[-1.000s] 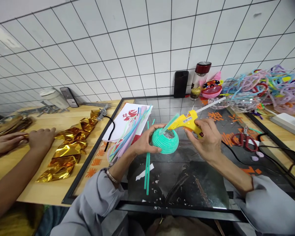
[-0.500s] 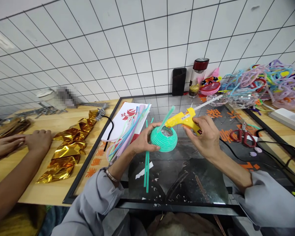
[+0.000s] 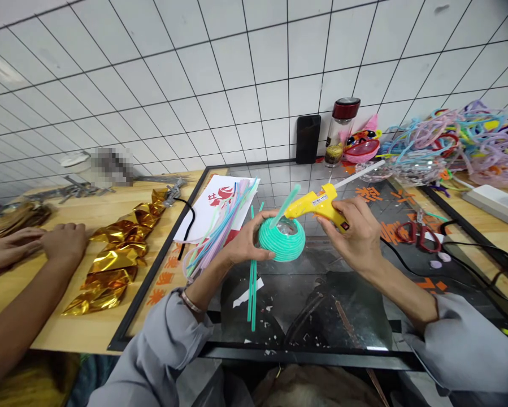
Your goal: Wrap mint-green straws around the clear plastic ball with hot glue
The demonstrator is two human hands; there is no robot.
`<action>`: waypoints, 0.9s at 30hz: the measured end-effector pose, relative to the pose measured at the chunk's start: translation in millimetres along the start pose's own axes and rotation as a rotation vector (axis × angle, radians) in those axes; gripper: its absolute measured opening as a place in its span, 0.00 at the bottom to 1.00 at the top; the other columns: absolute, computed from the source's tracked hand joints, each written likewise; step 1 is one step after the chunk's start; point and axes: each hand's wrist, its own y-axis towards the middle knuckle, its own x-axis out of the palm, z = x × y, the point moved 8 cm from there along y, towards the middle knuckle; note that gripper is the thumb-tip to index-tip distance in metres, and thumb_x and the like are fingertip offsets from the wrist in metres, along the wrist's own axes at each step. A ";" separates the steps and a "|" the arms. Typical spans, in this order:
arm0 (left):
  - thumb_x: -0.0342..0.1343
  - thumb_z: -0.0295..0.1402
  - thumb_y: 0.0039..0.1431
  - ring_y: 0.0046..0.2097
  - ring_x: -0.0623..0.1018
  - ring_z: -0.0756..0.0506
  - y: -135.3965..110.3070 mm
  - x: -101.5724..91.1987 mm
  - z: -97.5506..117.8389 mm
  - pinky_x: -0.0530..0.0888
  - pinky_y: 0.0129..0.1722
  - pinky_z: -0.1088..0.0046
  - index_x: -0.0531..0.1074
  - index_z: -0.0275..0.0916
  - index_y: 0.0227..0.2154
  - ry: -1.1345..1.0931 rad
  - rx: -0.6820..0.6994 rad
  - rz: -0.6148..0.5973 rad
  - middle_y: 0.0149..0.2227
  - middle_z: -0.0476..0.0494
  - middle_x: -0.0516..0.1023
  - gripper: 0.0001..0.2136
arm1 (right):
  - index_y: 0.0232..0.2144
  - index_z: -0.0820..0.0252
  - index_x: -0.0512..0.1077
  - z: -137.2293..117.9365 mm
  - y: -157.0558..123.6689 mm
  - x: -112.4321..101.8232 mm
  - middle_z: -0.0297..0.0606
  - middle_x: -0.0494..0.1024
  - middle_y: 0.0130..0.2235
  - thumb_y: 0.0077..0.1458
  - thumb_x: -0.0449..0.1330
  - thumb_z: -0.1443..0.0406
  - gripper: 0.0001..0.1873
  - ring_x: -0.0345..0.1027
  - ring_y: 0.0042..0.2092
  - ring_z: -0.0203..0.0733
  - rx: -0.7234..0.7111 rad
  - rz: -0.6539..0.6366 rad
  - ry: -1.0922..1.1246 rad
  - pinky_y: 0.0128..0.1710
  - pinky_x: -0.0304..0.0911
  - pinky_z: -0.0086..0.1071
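Note:
My left hand grips the side of a small round bowl wrapped in green pipe cleaner. A free end of the green pipe cleaner sticks up from its rim. In my right hand is a yellow hot glue gun, a white glue stick poking out of its back. The gun's nozzle is close to the rim where the free end rises; whether they touch I cannot tell. More green pipe cleaners lie on the dark glass below the bowl.
Pastel pipe cleaners lie across white paper on the left. Further left are crumpled gold foil and another person's hands. Behind stand a phone and a glass bottle. Red scissors and black cable lie right.
Almost nothing differs. The glue gun and my right hand have shifted very slightly to the right, while the bowl stays in my left hand.

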 end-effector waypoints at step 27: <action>0.74 0.35 0.37 0.67 0.64 0.30 2.3 4.5 5.3 0.62 0.65 0.54 0.66 0.41 0.58 -0.016 0.038 -0.050 0.66 0.36 0.64 0.41 | 0.41 0.58 0.71 2.6 3.6 -4.5 0.40 0.74 0.35 0.61 0.61 0.60 0.08 0.69 0.35 0.43 -0.008 -0.032 0.028 0.32 0.66 0.37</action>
